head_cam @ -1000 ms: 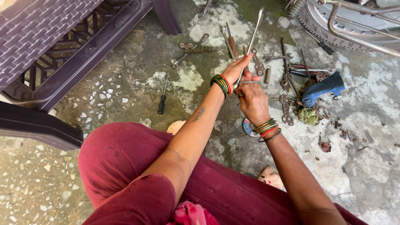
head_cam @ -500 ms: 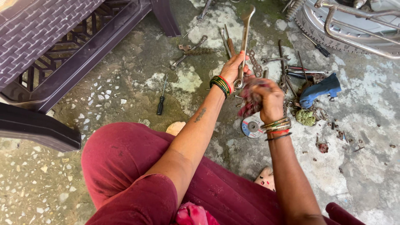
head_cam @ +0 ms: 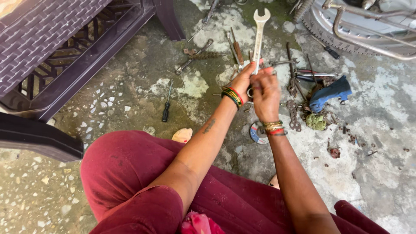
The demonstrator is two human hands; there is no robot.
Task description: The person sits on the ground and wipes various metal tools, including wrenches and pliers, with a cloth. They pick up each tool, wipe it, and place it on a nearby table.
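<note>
Stained concrete floor (head_cam: 130, 82) strewn with tools, both hands raising a spanner at upper centre.

Purple plastic chair (head_cam: 65, 47) fills the upper left; a black-handled screwdriver (head_cam: 166, 108) lies right of it. At centre the left hand (head_cam: 243, 80) and right hand (head_cam: 265, 91), both wearing bangles, are closed around the lower end of a silver spanner (head_cam: 258, 37), held upright with its open end at the top. A blue rag (head_cam: 330, 93) and a wheel (head_cam: 368, 26) sit at the right.
</note>
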